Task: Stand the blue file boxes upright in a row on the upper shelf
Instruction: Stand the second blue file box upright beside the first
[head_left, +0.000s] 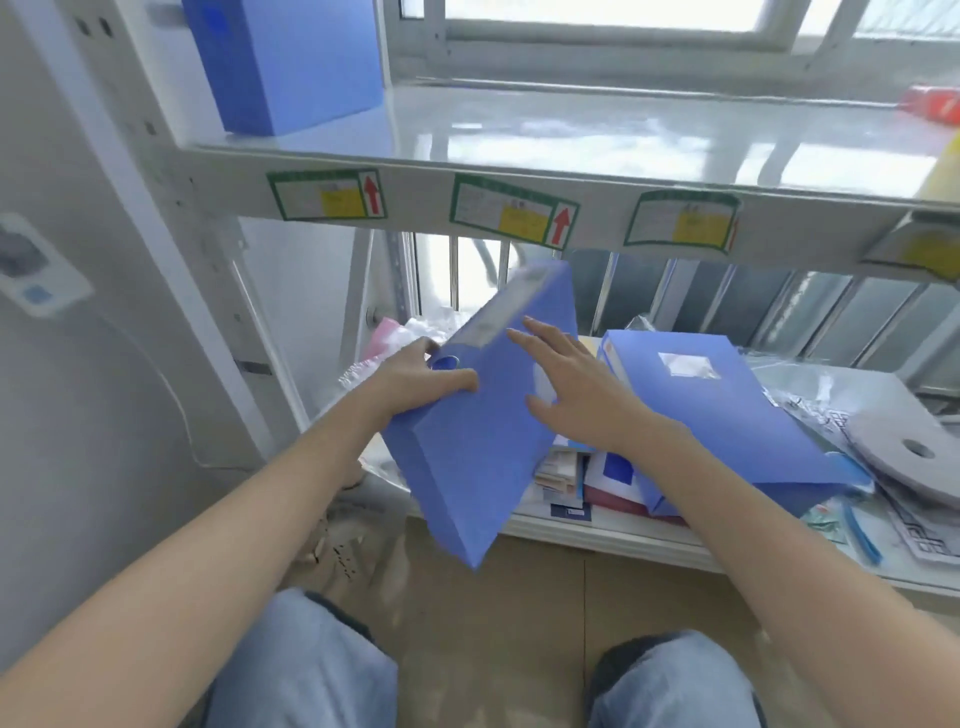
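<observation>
One blue file box (291, 62) stands upright at the far left of the upper shelf (571, 140). A second blue file box (483, 441) hangs tilted in front of the lower shelf, its spine facing up-left. My left hand (421, 379) grips it at the spine near the finger hole. My right hand (566, 384) lies flat on its broad face with fingers spread. A third blue file box (727, 415) lies flat on the clutter of the lower shelf, to the right of my right hand.
The lower shelf (597, 535) holds papers, plastic bags, booklets and a grey disc (904, 457). A red object (935, 104) and a yellow object (943, 166) sit at the upper shelf's right end. Label stickers (511, 215) line its front beam. My knees are below.
</observation>
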